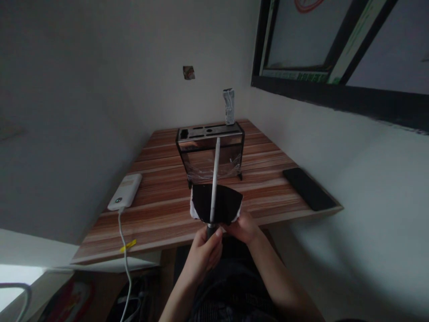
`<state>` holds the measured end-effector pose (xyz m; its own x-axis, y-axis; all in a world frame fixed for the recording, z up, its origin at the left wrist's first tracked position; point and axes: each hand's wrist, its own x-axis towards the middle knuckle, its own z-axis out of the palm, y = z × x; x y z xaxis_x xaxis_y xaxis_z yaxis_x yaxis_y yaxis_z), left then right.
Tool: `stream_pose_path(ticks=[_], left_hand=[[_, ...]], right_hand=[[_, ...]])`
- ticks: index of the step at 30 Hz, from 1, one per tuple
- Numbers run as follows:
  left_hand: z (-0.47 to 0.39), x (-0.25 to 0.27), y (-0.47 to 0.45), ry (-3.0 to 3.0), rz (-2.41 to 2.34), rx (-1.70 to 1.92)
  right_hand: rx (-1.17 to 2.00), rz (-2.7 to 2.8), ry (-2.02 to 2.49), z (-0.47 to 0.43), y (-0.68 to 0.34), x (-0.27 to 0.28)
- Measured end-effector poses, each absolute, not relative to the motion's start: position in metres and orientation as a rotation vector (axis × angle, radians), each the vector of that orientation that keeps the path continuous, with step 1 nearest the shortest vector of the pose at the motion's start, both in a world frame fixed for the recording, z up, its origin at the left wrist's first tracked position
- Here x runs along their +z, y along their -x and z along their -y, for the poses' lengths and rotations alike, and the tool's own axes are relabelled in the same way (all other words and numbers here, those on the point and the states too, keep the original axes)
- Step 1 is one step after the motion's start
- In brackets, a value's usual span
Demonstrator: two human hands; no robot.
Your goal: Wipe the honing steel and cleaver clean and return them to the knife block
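My left hand (207,247) is closed around the black handle of a sharpening steel (215,172); its long pale rod points up and away from me. Behind the lower rod, a black sheet with white edges (228,203) is spread open, and my right hand (244,227) grips its lower right part. Some right fingers are hidden under the sheet. Just beyond stands a knife block (231,156) with a slotted top, dark frame and clear plastic film round its front. One silvery wrapped handle (229,107) sticks up at its back right.
A white power bank (126,191) with a white cable (123,241) lies on the left of the wood-grain table (157,179). Yellow tape (128,245) is near the front edge. At the right lies a black phone (310,188). Walls close in the table behind and at the right.
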<state>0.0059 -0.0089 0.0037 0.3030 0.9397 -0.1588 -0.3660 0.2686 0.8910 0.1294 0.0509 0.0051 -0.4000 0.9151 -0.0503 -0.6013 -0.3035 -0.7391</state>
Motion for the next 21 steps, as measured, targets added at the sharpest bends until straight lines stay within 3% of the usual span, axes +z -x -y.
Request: stream_pose_path(ticks=[16, 21], left_hand=[[0.010, 0.004, -0.004, -1.063, -1.008, 0.783], [0.008, -0.005, -0.007, -1.023, -1.033, 0.885]], right_hand=[[1.880, 0.896, 0.609, -0.039, -0.127, 0.012], [1.804, 0.981, 0.585, -0.033, -0.123, 0.023]])
